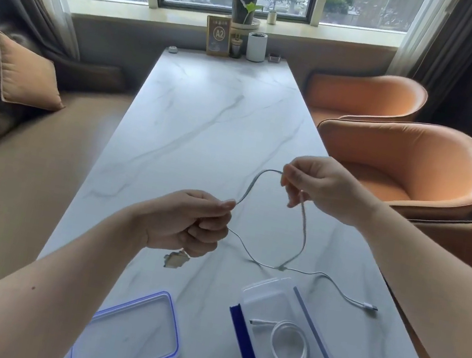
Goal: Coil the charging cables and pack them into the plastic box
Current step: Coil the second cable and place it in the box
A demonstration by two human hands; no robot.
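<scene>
A grey charging cable (301, 237) is held up over the marble table (207, 117). My left hand (192, 224) is shut on one part of it, with a connector hanging below the fist. My right hand (318, 187) pinches the cable higher up, and a short arc of cable runs between the two hands. The rest loops down to the table and trails right to a white plug (370, 306). Near the front right stands the clear plastic box (327, 318) with blue clips. A coiled white cable (289, 352) lies inside it.
The box's clear lid (131, 337) with a blue rim lies flat at the front left. At the table's far end stand a sign (219, 35), a white cup (256, 46) and small items. Orange chairs (404, 164) are at the right, a sofa (14, 139) at the left.
</scene>
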